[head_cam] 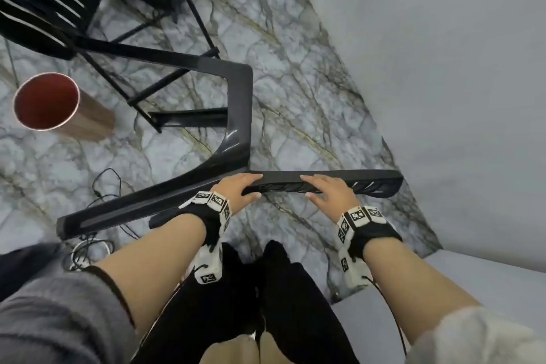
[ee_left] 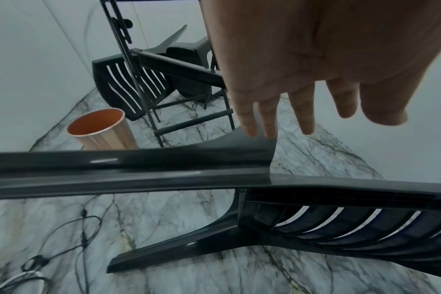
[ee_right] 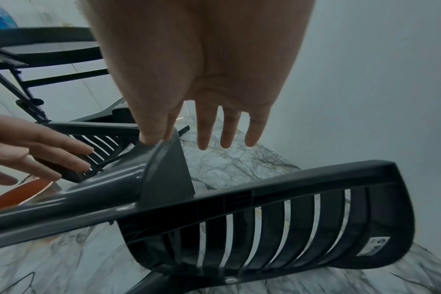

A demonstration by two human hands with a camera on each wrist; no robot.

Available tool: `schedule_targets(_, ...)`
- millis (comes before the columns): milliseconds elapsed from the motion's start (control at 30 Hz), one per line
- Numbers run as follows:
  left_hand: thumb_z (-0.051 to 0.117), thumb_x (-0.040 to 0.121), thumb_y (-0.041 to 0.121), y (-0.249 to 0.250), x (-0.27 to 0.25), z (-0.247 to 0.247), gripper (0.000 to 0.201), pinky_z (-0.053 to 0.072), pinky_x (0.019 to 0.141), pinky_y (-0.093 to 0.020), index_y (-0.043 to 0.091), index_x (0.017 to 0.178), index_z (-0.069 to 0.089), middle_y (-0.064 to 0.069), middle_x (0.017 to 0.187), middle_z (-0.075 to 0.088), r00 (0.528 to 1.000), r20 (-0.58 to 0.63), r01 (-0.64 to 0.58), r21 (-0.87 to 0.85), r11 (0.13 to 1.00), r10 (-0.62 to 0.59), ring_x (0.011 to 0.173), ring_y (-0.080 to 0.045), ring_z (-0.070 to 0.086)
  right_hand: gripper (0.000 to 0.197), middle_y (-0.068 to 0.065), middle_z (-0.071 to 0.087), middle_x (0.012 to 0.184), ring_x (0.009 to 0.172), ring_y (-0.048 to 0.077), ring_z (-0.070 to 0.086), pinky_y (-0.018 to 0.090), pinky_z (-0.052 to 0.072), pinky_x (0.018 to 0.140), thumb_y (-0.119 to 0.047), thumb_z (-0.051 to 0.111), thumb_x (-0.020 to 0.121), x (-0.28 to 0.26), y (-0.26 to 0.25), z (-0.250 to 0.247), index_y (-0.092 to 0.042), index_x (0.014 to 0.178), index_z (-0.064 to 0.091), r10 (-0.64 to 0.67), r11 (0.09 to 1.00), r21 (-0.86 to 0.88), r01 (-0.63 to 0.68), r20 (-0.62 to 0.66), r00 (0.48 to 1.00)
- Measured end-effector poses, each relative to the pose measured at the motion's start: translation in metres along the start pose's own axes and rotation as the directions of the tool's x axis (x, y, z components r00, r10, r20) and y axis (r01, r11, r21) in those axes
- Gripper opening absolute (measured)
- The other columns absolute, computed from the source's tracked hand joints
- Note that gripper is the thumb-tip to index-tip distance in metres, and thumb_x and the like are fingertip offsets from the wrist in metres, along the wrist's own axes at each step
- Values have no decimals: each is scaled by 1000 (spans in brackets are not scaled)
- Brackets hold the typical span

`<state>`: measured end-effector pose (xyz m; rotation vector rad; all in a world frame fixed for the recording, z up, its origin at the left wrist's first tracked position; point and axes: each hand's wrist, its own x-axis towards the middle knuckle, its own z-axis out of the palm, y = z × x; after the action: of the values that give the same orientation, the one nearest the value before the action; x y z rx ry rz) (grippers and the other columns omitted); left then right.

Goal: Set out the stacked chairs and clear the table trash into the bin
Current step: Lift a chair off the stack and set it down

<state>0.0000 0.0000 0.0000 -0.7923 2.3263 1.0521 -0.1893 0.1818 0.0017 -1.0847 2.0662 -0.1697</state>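
A dark grey plastic chair [head_cam: 236, 115] is tipped over above the marble floor, its slatted backrest [head_cam: 378, 183] pointing right. My left hand [head_cam: 239, 188] and right hand [head_cam: 328, 190] are side by side at the backrest's upper edge. In the left wrist view my left hand [ee_left: 302, 59] has straight fingers just above the chair frame [ee_left: 164, 171]. The right wrist view shows my right hand [ee_right: 202, 59], also with fingers straight, over the slats [ee_right: 290, 208]. My left hand [ee_right: 25, 149] shows there too, spread and not wrapped round anything.
A copper-coloured bin [head_cam: 47, 100] with a red inside stands on the floor at the left. A second dark chair [head_cam: 59, 0] leans by black folding table legs [head_cam: 192, 9] at the back. Cables [head_cam: 97, 195] lie on the floor. A grey wall [head_cam: 443, 68] runs along the right.
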Motion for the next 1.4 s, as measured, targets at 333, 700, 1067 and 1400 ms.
schedule_targets(333, 52, 91, 45, -45, 113, 77, 57, 27, 112, -38, 27, 143, 37, -2, 143, 44, 984, -73, -164, 7, 986, 164, 131, -20, 39, 43, -8, 51, 138, 125, 19, 47, 46, 32, 104, -55, 44, 90, 94, 67, 60, -46, 133, 43, -111, 971, -223, 91, -79, 991)
schedule_targets(700, 29, 79, 71, -42, 109, 80, 65, 35, 101, -35, 45, 139, 35, -2, 124, 53, 994, -63, -79, 135, 988, 89, 115, -24, 47, 52, 3, 61, 113, 106, 23, 54, 43, 44, 91, -55, 49, 88, 102, 62, 43, -36, 136, 45, -200, 952, -213, 222, 121, 972)
schedule_targets(1067, 32, 94, 56, 24, 68, -1, 55, 32, 104, -47, 36, 144, 26, 0, 140, 40, 996, 66, -76, 422, 903, 53, 127, -27, 39, 43, 5, 65, 103, 99, 22, 58, 38, 42, 92, -48, 54, 89, 57, -7, -26, -34, 129, 54, -242, 959, -128, 253, 93, 966)
schedule_targets(1400, 36, 94, 53, 36, 48, -23, 44, 40, 95, -36, 55, 138, 27, 6, 128, 52, 987, 57, -158, 318, 935, 148, 114, -21, 50, 48, -7, 57, 131, 119, 13, 52, 30, 38, 101, -38, 56, 91, -24, 41, -74, -47, 136, 40, -108, 993, -34, 115, 157, 982)
